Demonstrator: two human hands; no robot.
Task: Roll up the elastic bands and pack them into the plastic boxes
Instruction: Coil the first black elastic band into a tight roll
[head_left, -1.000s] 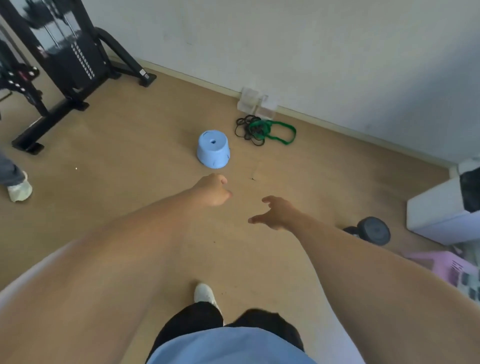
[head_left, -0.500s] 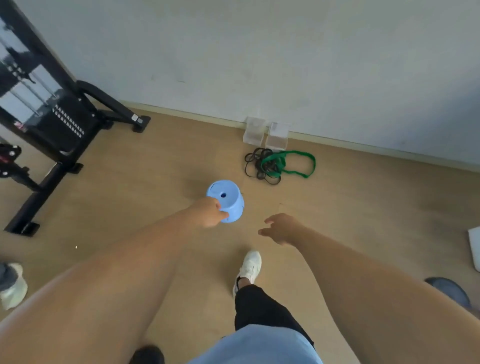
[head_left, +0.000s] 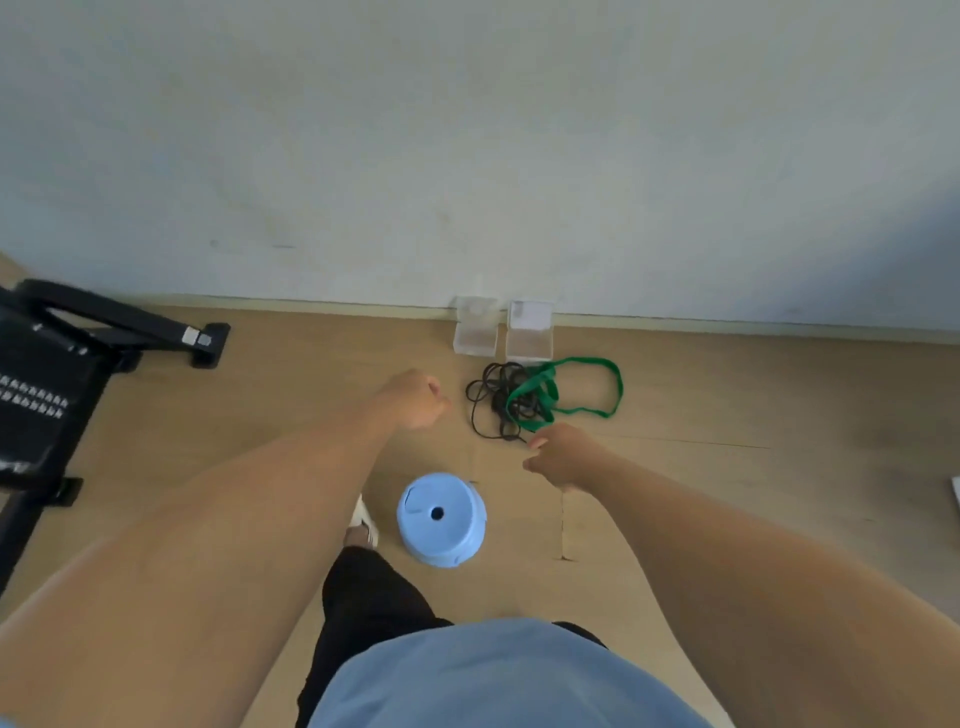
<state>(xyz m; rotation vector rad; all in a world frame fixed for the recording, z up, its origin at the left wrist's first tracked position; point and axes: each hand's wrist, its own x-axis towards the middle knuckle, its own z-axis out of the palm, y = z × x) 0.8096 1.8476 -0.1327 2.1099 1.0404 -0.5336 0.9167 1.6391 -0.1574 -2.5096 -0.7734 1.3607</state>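
A green elastic band (head_left: 616, 385) lies in a loose loop on the wooden floor, tangled at its left end with several thin black elastic bands (head_left: 487, 399). Just behind them, two clear plastic boxes (head_left: 475, 336) (head_left: 529, 339) stand side by side against the wall. My left hand (head_left: 418, 400) hovers left of the black tangle with its fingers curled into a fist, holding nothing. My right hand (head_left: 558, 457) hangs just in front of the tangle's near edge, fingers loosely bent and empty; whether it touches a band I cannot tell.
A light blue plastic stool (head_left: 441, 519) stands on the floor between my arms, close to my white shoe (head_left: 363, 522). A black gym machine (head_left: 57, 395) fills the left side. A white object (head_left: 956, 494) shows at the right edge.
I have stepped toward the wall. Both hands moved past the blue stool to the bands, and the stool now sits nearer me, below my hands.
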